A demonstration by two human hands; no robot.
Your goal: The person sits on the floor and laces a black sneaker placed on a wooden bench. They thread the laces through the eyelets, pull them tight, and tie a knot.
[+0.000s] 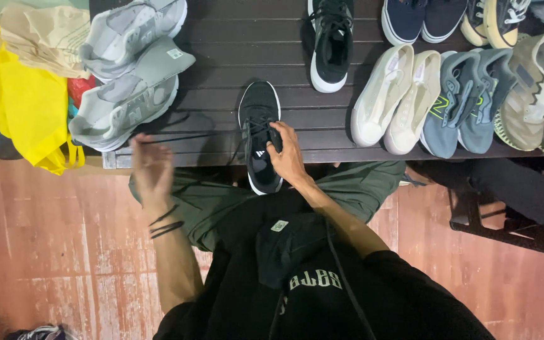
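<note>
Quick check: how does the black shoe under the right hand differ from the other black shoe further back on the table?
The near black shoe hangs over the table edge; the far black shoe lies fully on the slats. The right hand rests on the near one; nothing touches the far one. The near one's lace is pulled out toward the left hand. Both are black with white soles.

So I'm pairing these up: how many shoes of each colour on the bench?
Light grey: 2
Black: 2
Navy: 2
Cream: 2
Blue-grey: 2
Olive-tan: 2
Cut off, top right: at least 2
Total: at least 14
</note>
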